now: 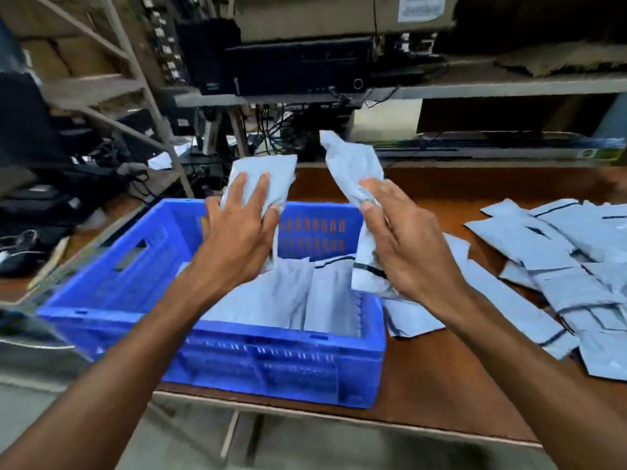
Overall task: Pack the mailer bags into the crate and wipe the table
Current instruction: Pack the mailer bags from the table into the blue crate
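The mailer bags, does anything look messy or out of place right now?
Nothing damaged. The loose mailer bags lie in an untidy overlapping heap on the table right of the crate. One bag lies against the crate's right wall.

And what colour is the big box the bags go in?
The crate is bright blue, seen best, and only, in the head view.
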Tool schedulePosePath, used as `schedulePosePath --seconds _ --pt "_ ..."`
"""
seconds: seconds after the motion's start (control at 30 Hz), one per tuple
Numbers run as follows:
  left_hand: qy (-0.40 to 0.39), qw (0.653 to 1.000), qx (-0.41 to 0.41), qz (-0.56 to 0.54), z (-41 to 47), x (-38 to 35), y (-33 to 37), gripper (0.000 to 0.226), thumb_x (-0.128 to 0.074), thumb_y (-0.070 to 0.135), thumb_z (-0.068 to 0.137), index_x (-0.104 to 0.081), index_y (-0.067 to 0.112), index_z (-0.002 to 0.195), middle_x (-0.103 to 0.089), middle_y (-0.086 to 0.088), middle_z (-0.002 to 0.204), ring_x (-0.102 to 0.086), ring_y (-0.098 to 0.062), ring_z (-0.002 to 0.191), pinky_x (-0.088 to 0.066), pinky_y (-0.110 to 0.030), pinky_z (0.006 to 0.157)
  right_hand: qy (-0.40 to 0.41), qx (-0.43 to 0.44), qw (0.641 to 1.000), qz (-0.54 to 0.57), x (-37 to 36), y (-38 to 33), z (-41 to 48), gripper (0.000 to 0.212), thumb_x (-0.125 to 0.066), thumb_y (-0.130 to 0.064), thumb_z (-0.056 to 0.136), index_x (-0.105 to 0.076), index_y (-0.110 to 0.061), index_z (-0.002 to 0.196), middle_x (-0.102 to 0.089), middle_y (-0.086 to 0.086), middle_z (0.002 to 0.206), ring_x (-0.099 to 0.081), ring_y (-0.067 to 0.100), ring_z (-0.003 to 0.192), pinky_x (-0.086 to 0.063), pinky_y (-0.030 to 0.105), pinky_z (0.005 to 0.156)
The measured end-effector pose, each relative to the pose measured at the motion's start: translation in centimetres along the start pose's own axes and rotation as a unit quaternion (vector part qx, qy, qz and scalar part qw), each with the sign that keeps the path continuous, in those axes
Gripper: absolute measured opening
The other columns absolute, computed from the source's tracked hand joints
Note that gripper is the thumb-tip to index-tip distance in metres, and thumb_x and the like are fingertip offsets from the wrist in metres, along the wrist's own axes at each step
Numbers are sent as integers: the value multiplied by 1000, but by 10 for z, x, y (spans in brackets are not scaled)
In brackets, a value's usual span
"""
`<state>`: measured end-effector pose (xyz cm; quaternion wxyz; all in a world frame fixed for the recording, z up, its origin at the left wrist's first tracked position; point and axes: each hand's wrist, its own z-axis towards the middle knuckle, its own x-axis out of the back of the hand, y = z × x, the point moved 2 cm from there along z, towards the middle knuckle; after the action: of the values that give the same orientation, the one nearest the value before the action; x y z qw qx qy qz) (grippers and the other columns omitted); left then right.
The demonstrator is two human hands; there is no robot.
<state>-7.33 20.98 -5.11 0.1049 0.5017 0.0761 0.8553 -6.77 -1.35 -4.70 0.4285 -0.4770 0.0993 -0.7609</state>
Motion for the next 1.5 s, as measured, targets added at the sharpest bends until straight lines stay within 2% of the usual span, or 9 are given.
schedulePosePath --seconds 0.13,0.3,0.5,0.63,0.77,0.93,1.07,1.23,1.5 --pt "-132 980 111 95 -1 -8 -124 70 -5 62 95 -24 29 153 -17 -11 161 -29 -47 135 -33 -62 102 -79 40 994 -57 -91 -42 33 37 -32 -27 101 -56 -11 124 -59 10 130 -50 31 122 -40 44 101" --pt "-285 939 93 166 -21 -27 -207 59 -1 29 96 -37 19 142 -1 -13 164 -5 -45 147 -28 -60 105 -154 42 979 -126 -206 -85 52 26 -37 -25 100 -57 -8 105 -61 14 104 -55 36 102 -42 42 86" --pt "-493 837 62 230 -11 -64 -237 50 -20 19 104 -16 21 155 16 -14 163 12 -48 146 -8 -66 113 -339 8 906 -253 -297 -96 54 39 -38 -30 98 -58 -8 122 -51 19 130 -40 41 125 -36 50 100" --pt "-594 779 76 183 -10 -69 -251 61 -19 47 105 -7 17 158 27 -9 159 1 -36 150 -17 -46 117 -460 -155 846 -222 -328 -73 44 71 -33 -53 97 -24 -10 152 -13 12 160 -8 35 148 -18 52 115" --pt "-587 790 53 168 -8 -75 -270 100 -43 71 89 23 29 152 37 -7 155 -35 -33 142 -31 -40 113 -438 -85 858 -253 -330 -53 55 91 -45 -59 85 -2 -22 156 3 14 163 5 34 150 -10 50 119" --pt "-577 795 46 180 -4 -91 -277 107 -46 76 85 31 34 147 38 -5 154 -34 -37 142 -31 -45 113 -526 -90 806 -257 -348 -33 44 99 -41 -73 87 15 -26 154 31 8 158 25 33 146 1 56 118" --pt "-524 833 39 175 12 -81 -272 98 -42 71 90 21 31 152 29 -6 159 -28 -36 145 -28 -47 115 -474 -93 845 -231 -331 -40 62 85 -34 -70 92 -9 -21 156 3 14 164 3 40 149 -12 56 116" --pt "-256 964 -32 60 46 -62 -179 72 -52 55 92 -28 22 152 -27 -12 157 -39 -41 134 -38 -55 106 -196 -29 972 -129 -206 -30 105 41 -57 -31 90 -57 -14 127 -59 9 131 -55 31 121 -46 43 99" --pt "-137 969 -188 -82 34 -87 104 56 -50 51 93 -43 18 138 -45 -8 139 -44 -34 123 -42 -49 98 28 -125 983 -133 26 106 61 27 -53 -27 83 -69 -25 104 -73 -3 102 -66 18 92 -53 35 85"
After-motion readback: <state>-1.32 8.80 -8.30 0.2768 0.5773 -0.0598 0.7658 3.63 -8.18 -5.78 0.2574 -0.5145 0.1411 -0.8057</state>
